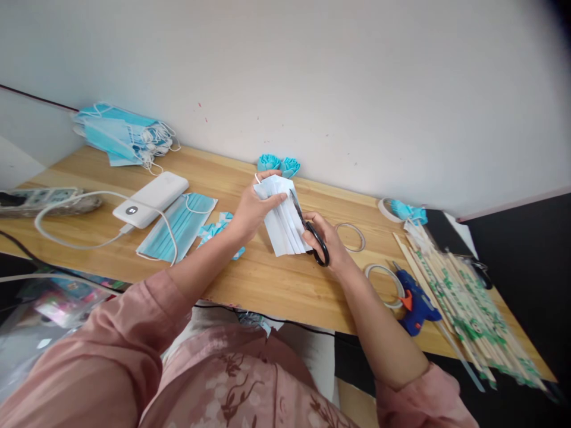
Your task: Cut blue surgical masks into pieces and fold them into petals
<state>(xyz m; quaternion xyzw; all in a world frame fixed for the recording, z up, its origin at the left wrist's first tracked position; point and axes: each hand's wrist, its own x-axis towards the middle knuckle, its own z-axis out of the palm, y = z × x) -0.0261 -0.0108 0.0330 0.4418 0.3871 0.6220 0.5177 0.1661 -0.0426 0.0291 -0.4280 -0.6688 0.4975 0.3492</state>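
My left hand (255,209) is closed on a white pleated face mask (282,223), holding it up over the wooden table (276,285). My right hand (329,242) grips black-handled scissors (312,232), whose blades run along the mask's right edge. Two blue rosettes made of mask fabric (279,164) sit just behind the mask by the wall.
A blue mask (178,226) and a white power bank (150,199) with cable lie at left, a mask pile (122,134) at far left. Blue scraps (216,229), tape rings (352,236), a blue glue gun (414,300) and wrapped chopsticks (464,309) are at right.
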